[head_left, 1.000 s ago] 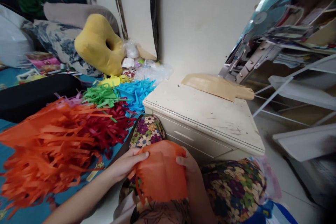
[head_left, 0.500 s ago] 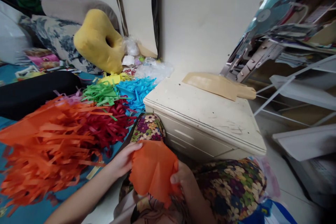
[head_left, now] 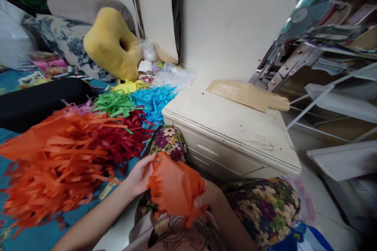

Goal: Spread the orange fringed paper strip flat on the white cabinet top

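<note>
orange paper [head_left: 173, 188], its edges in the thumb-and-finger grip of left hand [head_left: 140, 176] and right hand [head_left: 209, 195]

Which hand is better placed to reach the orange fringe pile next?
Probably the left hand: it is on the same side as the orange fringe pile and nearer to it. The right hand is farther off, its thumb pressed on the orange paper.

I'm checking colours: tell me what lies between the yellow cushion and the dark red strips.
In the head view, yellow paper and green strips lie between the cushion and the red strips, the green nearer the red.
</note>
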{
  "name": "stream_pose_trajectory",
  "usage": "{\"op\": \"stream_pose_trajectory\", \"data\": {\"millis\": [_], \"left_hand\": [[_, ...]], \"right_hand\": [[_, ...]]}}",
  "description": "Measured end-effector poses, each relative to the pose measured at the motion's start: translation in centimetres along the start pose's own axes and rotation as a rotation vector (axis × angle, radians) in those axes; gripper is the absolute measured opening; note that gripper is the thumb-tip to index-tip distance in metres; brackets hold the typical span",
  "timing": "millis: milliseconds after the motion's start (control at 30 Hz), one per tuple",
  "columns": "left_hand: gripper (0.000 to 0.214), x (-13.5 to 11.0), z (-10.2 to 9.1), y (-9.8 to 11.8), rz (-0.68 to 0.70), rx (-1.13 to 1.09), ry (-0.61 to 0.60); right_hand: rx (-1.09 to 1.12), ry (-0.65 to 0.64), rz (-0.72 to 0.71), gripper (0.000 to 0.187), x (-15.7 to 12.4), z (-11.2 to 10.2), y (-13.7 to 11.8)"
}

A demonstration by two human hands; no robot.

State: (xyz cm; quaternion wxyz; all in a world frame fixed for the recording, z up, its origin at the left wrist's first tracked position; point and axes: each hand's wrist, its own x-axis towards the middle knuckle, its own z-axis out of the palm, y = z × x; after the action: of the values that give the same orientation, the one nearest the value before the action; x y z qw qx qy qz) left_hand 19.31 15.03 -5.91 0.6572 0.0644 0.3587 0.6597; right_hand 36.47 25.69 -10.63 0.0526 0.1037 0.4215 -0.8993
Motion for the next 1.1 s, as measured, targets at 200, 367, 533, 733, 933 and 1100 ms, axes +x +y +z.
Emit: {"op": "stream_pose_trajectory", "data": {"millis": [200,367,533,733,933,1100], "left_hand": [[0.037,0.1,-1.1,-1.7,-0.002,-0.006,-0.149],[0.048,-0.2,-1.9,-3.3,-0.135,0.270,-0.281],[0.041,-0.4,-0.7,-3.1,-0.322,0.642,-0.456],[0.037,-0.4,-1.0,-1.1,-0.210,0.876,-0.533],[0.036,-1.3,-0.9,1.5,-0.203,1.026,-0.523],[0.018,-1.8,0.2,3.6,-0.171,1.319,-0.422]], "right_hand": [[-0.115,0.143,-0.134,0.048,-0.8,-0.3,-1.7],[-0.224,-0.045,-0.019,0.034,-1.2,0.5,-3.4],[-0.347,0.044,0.032,0.033,-1.9,0.4,-4.0],[-0.352,0.122,0.044,0.040,-3.6,-1.2,-4.4],[-0.424,0.178,0.130,0.053,-5.4,-1.6,-5.3],[-0.596,0.234,0.166,0.057,-7.1,-1.8,-6.2]]}}
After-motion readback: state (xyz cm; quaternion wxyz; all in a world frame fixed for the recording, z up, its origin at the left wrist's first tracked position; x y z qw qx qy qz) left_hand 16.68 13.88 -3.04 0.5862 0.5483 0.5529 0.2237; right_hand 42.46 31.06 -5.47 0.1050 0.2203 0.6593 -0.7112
